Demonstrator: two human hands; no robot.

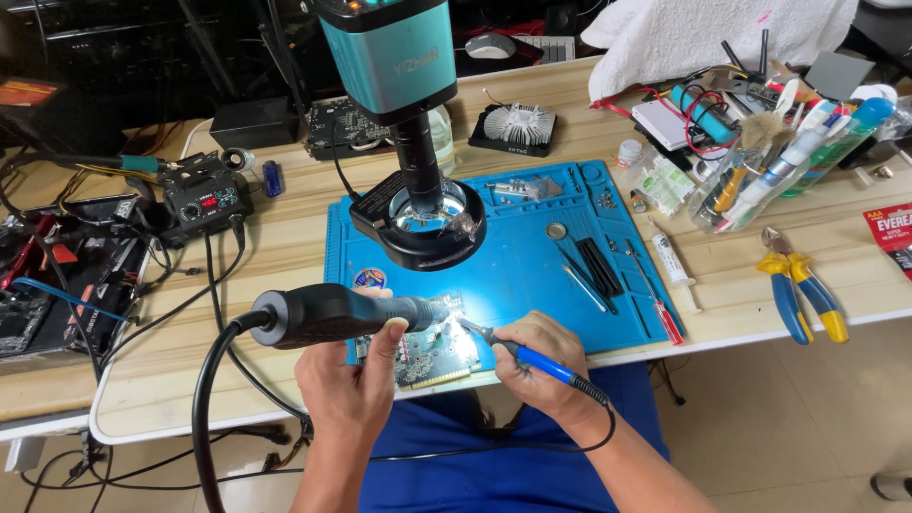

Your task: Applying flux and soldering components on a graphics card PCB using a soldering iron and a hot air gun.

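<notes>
Two tools are meeting over the circuit board (423,353), which is lying on the blue mat's (532,256) near edge: the left hand (353,380) is gripping a hot-air handle (332,315), the right hand (541,366) is pinching a soldering iron (532,359). Rework is looking midway, unfinished.

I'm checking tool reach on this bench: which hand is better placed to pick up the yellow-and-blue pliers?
Probably the right hand. The pliers lie on the table's right side, beyond the blue mat, nearer that hand. It holds a blue-handled iron, though. The left hand grips the hot-air handle, farther away.
</notes>
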